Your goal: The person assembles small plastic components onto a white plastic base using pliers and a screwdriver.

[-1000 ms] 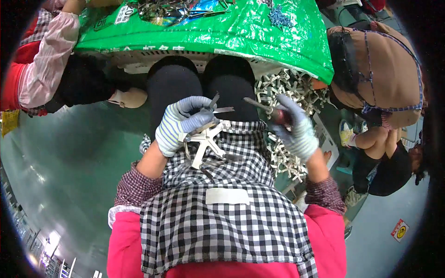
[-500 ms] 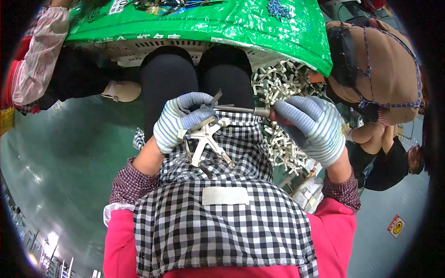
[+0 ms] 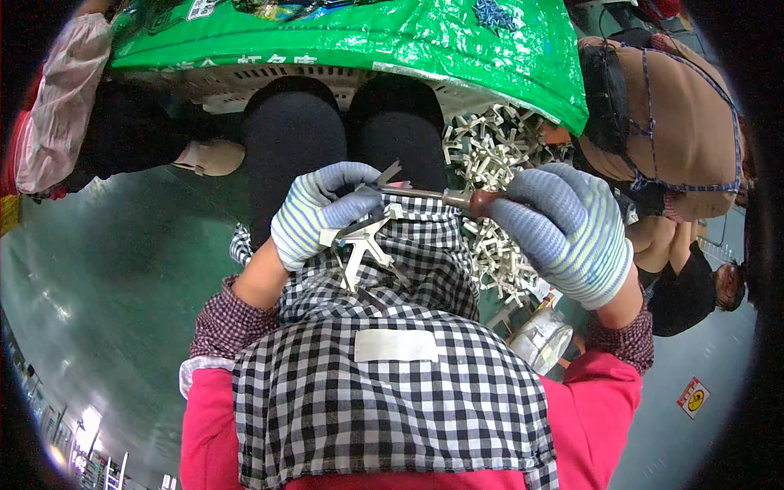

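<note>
My left hand, in a striped knit glove, pinches a white star-shaped part with several arms above my lap. Thin dark strips stick out from the part; one dark strip rises by my left fingertips. In my gloved right hand is a screwdriver with a reddish-brown handle, its metal shaft pointing left. The shaft's tip meets the part at my left fingers, which hide the exact contact. Both hands are closed.
A heap of white star-shaped parts lies to the right of my knees. Beyond my knees a green plastic sheet covers a light crate, with a small blue pile on top. Other people sit close at the left and right.
My right hand has turned and shifted a little right and down, baring more of the screwdriver handle. The star-shaped part has tilted slightly in my left hand.
</note>
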The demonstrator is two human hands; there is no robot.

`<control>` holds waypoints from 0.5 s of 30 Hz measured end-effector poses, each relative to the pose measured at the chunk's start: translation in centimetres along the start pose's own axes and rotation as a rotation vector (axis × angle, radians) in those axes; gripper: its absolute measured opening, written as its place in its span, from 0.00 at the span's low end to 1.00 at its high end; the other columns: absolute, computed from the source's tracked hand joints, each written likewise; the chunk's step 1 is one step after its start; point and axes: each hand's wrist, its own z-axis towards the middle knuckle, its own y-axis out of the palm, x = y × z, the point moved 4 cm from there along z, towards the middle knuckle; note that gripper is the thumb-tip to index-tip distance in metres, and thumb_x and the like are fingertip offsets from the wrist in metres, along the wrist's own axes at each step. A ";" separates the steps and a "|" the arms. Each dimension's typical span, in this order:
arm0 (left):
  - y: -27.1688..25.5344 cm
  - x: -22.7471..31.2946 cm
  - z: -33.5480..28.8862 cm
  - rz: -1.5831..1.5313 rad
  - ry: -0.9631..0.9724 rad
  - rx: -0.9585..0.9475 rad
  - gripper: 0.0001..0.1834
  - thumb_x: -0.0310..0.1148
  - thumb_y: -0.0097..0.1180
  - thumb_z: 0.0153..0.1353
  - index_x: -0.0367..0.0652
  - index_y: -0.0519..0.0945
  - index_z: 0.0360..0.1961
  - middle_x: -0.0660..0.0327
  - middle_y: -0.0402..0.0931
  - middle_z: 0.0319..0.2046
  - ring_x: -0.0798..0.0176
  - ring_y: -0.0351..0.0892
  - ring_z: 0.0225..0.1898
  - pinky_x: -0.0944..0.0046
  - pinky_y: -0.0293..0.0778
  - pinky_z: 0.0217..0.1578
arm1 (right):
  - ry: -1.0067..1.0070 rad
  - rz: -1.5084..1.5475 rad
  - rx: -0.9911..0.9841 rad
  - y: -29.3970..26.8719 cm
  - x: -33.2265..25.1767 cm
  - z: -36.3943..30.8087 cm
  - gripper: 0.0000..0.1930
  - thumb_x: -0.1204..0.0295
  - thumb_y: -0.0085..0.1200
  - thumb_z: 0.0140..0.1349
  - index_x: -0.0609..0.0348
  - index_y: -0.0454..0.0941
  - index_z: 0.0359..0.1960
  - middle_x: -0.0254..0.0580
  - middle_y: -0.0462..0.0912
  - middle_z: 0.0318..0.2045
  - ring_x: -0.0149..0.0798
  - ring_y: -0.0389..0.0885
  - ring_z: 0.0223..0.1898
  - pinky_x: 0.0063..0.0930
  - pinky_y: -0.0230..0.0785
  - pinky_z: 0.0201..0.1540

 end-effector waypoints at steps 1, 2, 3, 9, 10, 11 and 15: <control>-0.1 0.0 -0.1 0.050 -0.019 0.016 0.12 0.27 0.57 0.52 0.35 0.77 0.38 0.61 0.79 0.29 0.72 0.76 0.31 0.73 0.73 0.34 | -0.002 0.001 -0.001 -0.1 -0.1 0.1 0.18 0.71 0.53 0.41 0.53 0.74 0.38 0.39 0.74 0.29 0.40 0.74 0.24 0.28 0.66 0.19; -0.2 -0.2 -0.1 0.049 -0.020 0.018 0.12 0.27 0.57 0.52 0.35 0.77 0.38 0.61 0.79 0.29 0.72 0.76 0.31 0.73 0.73 0.34 | 0.006 0.019 -0.024 -0.1 -0.1 0.2 0.17 0.71 0.53 0.42 0.53 0.74 0.38 0.39 0.74 0.29 0.40 0.74 0.24 0.29 0.66 0.19; -0.2 -0.6 -0.2 0.076 -0.013 0.002 0.12 0.28 0.57 0.52 0.35 0.77 0.38 0.61 0.79 0.29 0.73 0.76 0.31 0.73 0.72 0.34 | 0.014 0.037 -0.046 0.0 -0.1 0.3 0.16 0.71 0.53 0.43 0.54 0.74 0.38 0.39 0.74 0.28 0.41 0.74 0.24 0.30 0.66 0.19; -0.3 -0.8 -0.2 0.200 0.001 -0.012 0.12 0.30 0.57 0.53 0.36 0.77 0.38 0.63 0.78 0.28 0.76 0.74 0.29 0.74 0.70 0.33 | 0.307 0.418 -0.115 0.8 1.0 -0.1 0.17 0.72 0.59 0.44 0.55 0.74 0.39 0.43 0.75 0.26 0.46 0.75 0.26 0.36 0.67 0.25; -0.2 -0.7 -0.1 0.241 -0.005 -0.019 0.12 0.30 0.57 0.53 0.36 0.77 0.38 0.63 0.78 0.28 0.76 0.74 0.30 0.74 0.70 0.33 | 0.349 0.420 -0.128 1.2 1.3 -0.3 0.18 0.72 0.62 0.42 0.55 0.74 0.38 0.45 0.75 0.26 0.48 0.76 0.27 0.35 0.68 0.28; -0.2 -0.7 0.0 0.239 -0.007 -0.021 0.12 0.30 0.57 0.53 0.36 0.77 0.38 0.63 0.78 0.28 0.76 0.74 0.30 0.74 0.70 0.33 | 0.352 0.421 -0.131 1.4 1.4 -0.3 0.18 0.72 0.62 0.42 0.55 0.74 0.38 0.45 0.75 0.26 0.48 0.76 0.27 0.35 0.68 0.28; -0.1 -0.6 -0.3 0.174 -0.082 -0.070 0.12 0.32 0.55 0.55 0.38 0.77 0.39 0.63 0.77 0.28 0.75 0.74 0.31 0.74 0.70 0.34 | 0.460 0.555 -0.102 1.7 1.8 -0.5 0.19 0.73 0.62 0.41 0.56 0.73 0.38 0.46 0.75 0.29 0.49 0.76 0.30 0.33 0.69 0.33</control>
